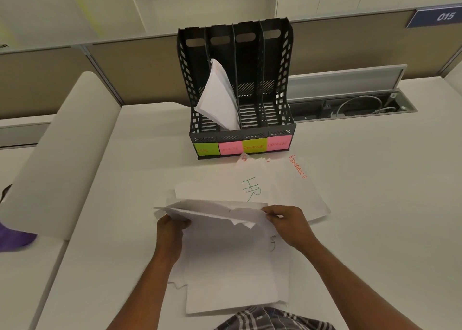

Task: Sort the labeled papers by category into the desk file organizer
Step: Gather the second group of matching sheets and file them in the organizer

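You're holding a loose stack of papers (225, 249) off the desk (375, 204), near you. Your left hand (172, 232) is gripping its left edge, fingers curled round the sheets. Your right hand (287, 222) is pinching the top right corner, thumb against fingertips. Just beyond, an HR sheet (252, 187) and a FINANCE sheet (300, 179) are lying flat in front of the organizer (240, 89). A folded bundle (217, 97) is leaning in its second slot from the left, above the pink SPORTS label (230, 149).

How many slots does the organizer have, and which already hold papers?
4 slots in the file organizer. Only the second from left, labeled sports, holds leaning papers; the other three look empty.
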A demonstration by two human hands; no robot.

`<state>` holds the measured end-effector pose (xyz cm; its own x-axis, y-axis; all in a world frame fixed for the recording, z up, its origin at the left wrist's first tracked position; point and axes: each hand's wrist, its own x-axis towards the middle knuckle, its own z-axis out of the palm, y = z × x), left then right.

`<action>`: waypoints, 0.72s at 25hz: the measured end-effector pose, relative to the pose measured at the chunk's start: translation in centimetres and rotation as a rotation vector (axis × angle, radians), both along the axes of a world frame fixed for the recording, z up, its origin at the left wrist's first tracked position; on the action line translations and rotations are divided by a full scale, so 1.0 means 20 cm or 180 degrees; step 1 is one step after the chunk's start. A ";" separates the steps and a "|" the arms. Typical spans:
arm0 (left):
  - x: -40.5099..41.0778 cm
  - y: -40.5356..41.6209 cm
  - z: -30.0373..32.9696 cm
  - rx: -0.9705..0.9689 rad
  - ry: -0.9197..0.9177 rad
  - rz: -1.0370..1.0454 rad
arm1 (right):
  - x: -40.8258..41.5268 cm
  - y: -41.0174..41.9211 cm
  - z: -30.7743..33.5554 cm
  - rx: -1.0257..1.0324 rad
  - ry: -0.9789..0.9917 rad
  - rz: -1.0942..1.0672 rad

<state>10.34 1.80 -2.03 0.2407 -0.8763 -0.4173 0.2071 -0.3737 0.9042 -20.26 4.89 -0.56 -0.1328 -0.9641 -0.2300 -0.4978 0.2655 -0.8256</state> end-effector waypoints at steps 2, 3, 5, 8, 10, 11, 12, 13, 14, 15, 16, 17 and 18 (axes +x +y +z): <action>0.03 0.01 -0.02 -0.0191 0.0188 -0.0158 | 0.01 0.00 0.00 -0.0037 0.0068 -0.0288; 0.04 0.02 -0.02 -0.0350 0.0354 -0.0282 | 0.01 0.00 0.01 -0.0056 0.0092 -0.0446; 0.06 0.02 -0.03 -0.0493 0.0648 -0.0317 | 0.01 0.01 0.01 -0.0131 0.0048 -0.0580; 0.06 0.02 -0.05 -0.0529 0.0688 -0.0268 | 0.03 0.02 0.02 -0.0008 -0.0165 -0.0017; 0.04 0.01 -0.04 -0.0535 0.0563 -0.0198 | 0.06 0.01 0.04 0.0214 -0.0458 0.0298; 0.03 0.01 -0.04 -0.0503 0.0490 -0.0149 | 0.07 0.00 0.05 0.0155 -0.0419 0.0074; 0.02 0.00 -0.04 -0.0466 0.0430 -0.0095 | 0.06 -0.02 0.05 -0.0040 -0.0132 -0.0388; 0.02 0.00 -0.04 -0.0447 0.0416 -0.0048 | 0.04 -0.03 0.04 -0.0252 0.0290 -0.0821; 0.02 0.00 -0.03 -0.0446 0.0444 -0.0027 | 0.01 -0.04 0.02 -0.0314 0.0663 -0.1025; 0.03 0.00 -0.03 -0.0455 0.0506 -0.0030 | -0.01 -0.04 0.01 -0.0175 0.0859 -0.1019; 0.03 0.00 -0.04 -0.0460 0.0576 -0.0048 | -0.03 -0.04 0.00 0.0099 0.0836 -0.0922; 0.04 0.00 -0.05 -0.0464 0.0612 -0.0064 | -0.03 -0.04 -0.01 0.0286 0.0691 -0.0819; 0.03 0.00 -0.05 -0.0472 0.0616 -0.0066 | -0.03 -0.04 -0.01 0.0267 0.0598 -0.0738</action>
